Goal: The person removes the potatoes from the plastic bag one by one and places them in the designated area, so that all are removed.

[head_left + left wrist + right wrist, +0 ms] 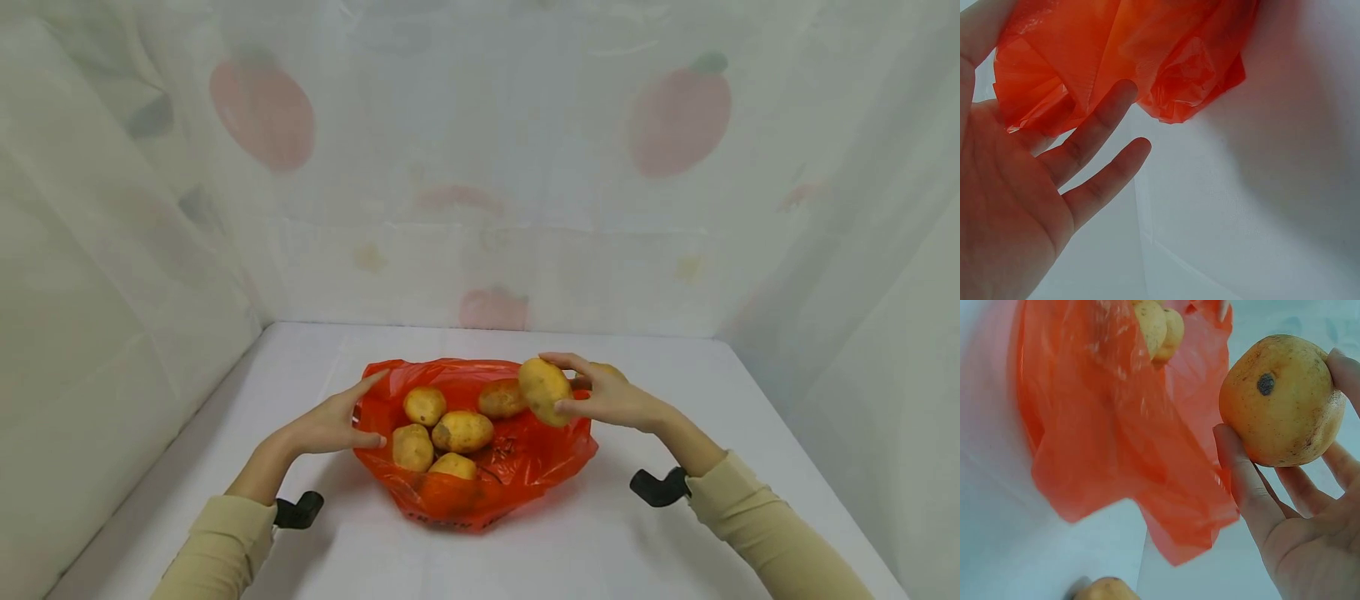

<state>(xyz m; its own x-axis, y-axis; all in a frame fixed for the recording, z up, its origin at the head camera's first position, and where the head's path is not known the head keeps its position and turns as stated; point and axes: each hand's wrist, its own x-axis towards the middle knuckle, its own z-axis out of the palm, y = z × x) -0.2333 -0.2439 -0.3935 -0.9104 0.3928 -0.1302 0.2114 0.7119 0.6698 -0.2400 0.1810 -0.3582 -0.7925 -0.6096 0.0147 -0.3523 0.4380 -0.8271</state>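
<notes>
A red plastic bag [517,492] lies spread wide on the table, with several potatoes [462,432] inside it. My right hand [615,400] holds one potato [545,392] above the bag's right side, between thumb and fingers. In the right wrist view that held potato [1282,400] shows a dark spot. At the bag's left rim is my left hand [327,423], thumb and fingers spread apart. The left wrist view has its fairly straight fingers [1094,134] beside the red plastic; whether they touch it I cannot tell.
Another potato [606,371] lies on the white table [315,350] behind my right hand, outside the bag. Pale curtains [480,167] with faded fruit prints rise behind the table and along its left and right sides.
</notes>
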